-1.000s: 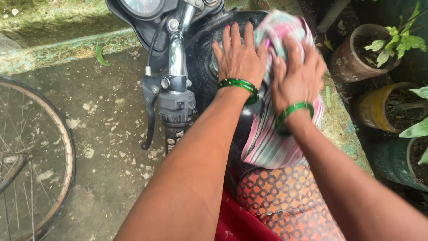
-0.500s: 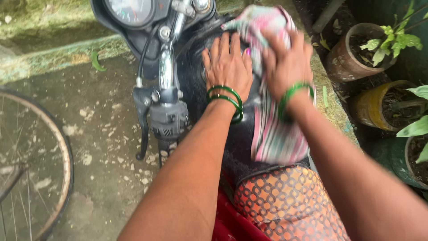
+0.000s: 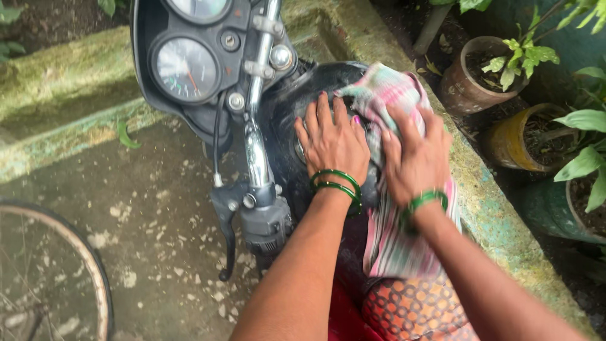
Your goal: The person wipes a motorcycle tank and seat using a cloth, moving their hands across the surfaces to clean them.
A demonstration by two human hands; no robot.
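The striped pink, green and white cotton cloth (image 3: 385,107) lies bunched on top of the glossy black motorcycle fuel tank (image 3: 287,126), with its loose end trailing toward 6 o'clock over the orange patterned seat cover (image 3: 410,309). The right hand (image 3: 413,161) presses down on the cloth with fingers curled into its folds, a closed grip on the fabric. The left hand (image 3: 331,142) lies flat and open on the bare tank at 9 o'clock of the cloth, gripping nothing. Wiping well here seems to call for even palm pressure, a folded pad under the fingers, and the flat hand bracing beside the chrome handlebar (image 3: 255,148), clear of the round speedometer dial (image 3: 186,68).
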